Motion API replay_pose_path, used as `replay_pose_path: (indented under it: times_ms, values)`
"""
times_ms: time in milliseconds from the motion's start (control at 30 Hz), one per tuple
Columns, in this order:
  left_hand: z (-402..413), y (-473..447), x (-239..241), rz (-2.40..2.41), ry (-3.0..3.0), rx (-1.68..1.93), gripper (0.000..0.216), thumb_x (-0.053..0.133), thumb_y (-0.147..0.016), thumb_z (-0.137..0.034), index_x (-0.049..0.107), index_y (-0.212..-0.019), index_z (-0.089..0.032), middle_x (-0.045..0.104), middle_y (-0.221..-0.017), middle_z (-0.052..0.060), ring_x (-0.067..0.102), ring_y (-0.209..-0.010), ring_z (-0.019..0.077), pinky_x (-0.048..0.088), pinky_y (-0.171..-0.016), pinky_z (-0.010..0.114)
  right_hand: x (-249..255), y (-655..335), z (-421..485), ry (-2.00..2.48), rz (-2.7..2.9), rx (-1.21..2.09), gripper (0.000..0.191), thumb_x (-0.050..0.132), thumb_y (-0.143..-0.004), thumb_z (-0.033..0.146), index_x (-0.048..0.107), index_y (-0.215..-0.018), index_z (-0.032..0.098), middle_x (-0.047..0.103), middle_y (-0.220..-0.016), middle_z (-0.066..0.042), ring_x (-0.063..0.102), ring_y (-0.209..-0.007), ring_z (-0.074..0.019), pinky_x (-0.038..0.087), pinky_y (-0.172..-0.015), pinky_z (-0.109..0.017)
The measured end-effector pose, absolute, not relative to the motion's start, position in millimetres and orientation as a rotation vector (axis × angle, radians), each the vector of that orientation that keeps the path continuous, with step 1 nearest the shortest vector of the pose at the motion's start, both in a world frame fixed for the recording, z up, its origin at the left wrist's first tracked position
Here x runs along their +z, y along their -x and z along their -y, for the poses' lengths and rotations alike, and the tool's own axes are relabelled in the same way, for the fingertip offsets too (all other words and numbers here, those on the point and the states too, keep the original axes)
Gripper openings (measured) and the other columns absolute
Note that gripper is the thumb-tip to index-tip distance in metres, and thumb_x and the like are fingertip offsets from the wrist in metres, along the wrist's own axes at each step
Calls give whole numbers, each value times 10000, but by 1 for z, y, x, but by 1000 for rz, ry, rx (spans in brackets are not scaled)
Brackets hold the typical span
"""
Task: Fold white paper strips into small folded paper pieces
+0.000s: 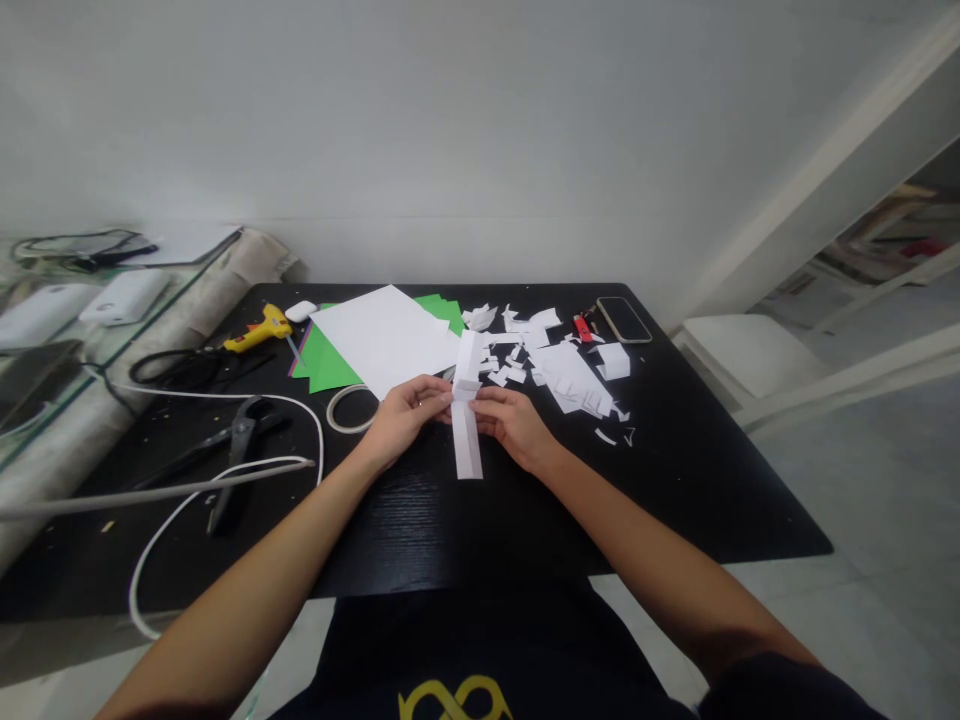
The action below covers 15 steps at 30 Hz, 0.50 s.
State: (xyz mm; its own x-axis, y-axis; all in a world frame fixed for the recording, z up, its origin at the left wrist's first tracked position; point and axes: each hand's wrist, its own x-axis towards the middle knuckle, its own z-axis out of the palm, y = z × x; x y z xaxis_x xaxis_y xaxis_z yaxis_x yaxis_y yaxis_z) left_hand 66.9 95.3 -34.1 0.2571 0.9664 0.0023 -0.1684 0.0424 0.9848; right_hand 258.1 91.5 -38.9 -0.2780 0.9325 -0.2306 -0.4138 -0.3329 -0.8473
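A long folded strip of white paper [466, 440] is held upright lengthwise over the middle of the black table, with creases across it. My left hand [409, 415] pinches its left edge near the middle, thumb on top and fingers partly behind. From the other side, my right hand [514, 422] grips the right edge at about the same height. Just beyond the strip lie many small white paper scraps [514, 370]. Close to my left hand is a roll of tape [339, 412], partly covered by that hand.
Left of the sheets sits a yellow glue gun [262, 328]; pliers [241, 440] and a white cable [319, 440] lie nearer. White paper [386, 335] covers green sheets [330, 365]. To the right are cut paper pieces [574, 375], a red lighter-like object [582, 328] and a phone [624, 320].
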Motion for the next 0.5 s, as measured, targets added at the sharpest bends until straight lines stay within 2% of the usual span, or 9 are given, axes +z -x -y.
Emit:
replay_pose_path:
  times_ms: [300,500]
  values:
    - [-95,-65,-33,-864,-1126,1044,208,827,-800,-306,737,-926,-168,737,-884,38,675,-741,140,575,-747,299,-33,-258,-90,878,797,1849,233,892,-636,229,716,-782,183,751,-759,-9,721,-718,-186,575,-753,-326]
    - [-94,-64,-33,-823,-1114,1044,162,841,-792,-292,737,-844,-179,711,-895,24,640,-764,134,541,-773,286,-30,-258,-89,834,798,1920,192,875,-662,212,726,-778,178,749,-747,-12,709,-718,-169,563,-704,-271]
